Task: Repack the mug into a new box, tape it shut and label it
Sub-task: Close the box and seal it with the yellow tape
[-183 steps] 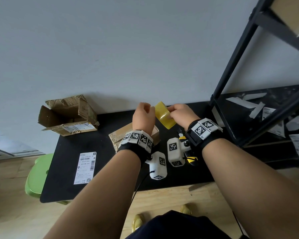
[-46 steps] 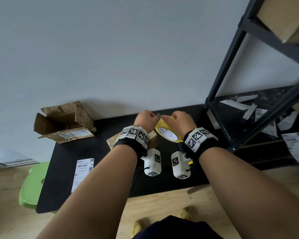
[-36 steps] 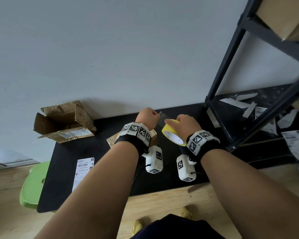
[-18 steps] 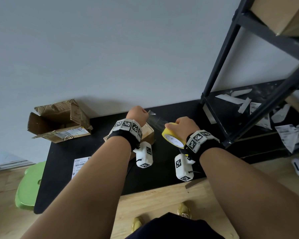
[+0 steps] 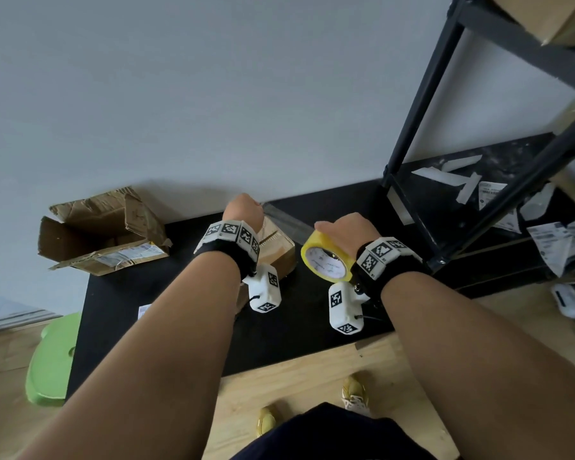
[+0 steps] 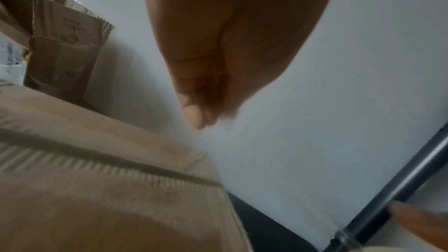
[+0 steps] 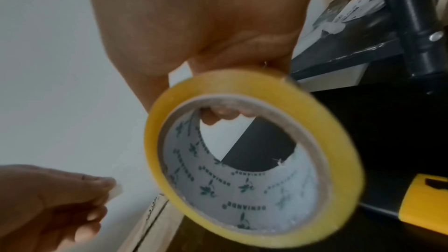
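Observation:
A yellow roll of clear tape hangs from my right hand, whose fingers curl through its core. A clear tape strip stretches leftward from the roll to my left hand, which pinches the strip's free end between thumb and fingertips. Below and between the hands sits the small closed brown box on the black table, its top seam showing. The mug is hidden.
An opened, torn cardboard box lies at the table's back left. A white shipping label peeks out beside my left forearm. A black metal shelf with paper scraps stands right. A yellow-black tool lies near the roll. A green stool stands left.
The hands have drawn apart: my left hand moved left and back with the tape end, my right hand carried the roll right, and the clear strip between them grew longer above the box.

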`<state>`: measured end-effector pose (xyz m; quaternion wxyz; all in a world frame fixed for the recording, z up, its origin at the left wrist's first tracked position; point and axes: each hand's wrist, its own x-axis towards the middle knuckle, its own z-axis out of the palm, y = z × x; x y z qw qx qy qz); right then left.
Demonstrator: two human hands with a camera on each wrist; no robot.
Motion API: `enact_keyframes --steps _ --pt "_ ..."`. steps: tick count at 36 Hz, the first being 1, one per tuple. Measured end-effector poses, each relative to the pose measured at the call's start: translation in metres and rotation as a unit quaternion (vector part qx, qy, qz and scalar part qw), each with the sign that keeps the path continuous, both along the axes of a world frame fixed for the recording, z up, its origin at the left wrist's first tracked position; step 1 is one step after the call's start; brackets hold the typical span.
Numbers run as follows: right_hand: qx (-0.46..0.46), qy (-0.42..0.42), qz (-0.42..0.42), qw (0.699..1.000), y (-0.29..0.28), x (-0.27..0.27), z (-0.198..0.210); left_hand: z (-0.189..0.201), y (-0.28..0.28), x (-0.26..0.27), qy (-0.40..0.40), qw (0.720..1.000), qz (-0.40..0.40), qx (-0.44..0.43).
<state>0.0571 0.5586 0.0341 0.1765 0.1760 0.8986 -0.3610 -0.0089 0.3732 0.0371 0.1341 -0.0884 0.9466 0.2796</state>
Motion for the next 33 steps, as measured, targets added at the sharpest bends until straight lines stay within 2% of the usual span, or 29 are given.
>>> enact_keyframes --steps 4,8,11,18,33 --pt "0.021 0.01 0.007 1.0 -0.004 0.009 -0.001 -0.003 -0.006 -0.006 -0.002 1.0 -0.009 -0.003" --pt "0.082 -0.001 0.046 0.996 -0.005 0.012 -0.008 -0.01 -0.009 -0.008 0.001 1.0 -0.009 -0.014" --pt "0.102 -0.029 0.014 0.994 -0.004 0.008 -0.009 -0.016 -0.007 -0.008 0.001 1.0 -0.022 -0.021" --pt "0.093 -0.049 0.012 0.994 -0.018 -0.005 -0.017 -0.019 -0.012 -0.027 0.007 0.999 -0.03 -0.017" --pt "0.098 -0.076 -0.002 0.992 -0.033 -0.018 -0.046 -0.049 -0.016 -0.063 -0.052 0.993 -0.089 -0.063"
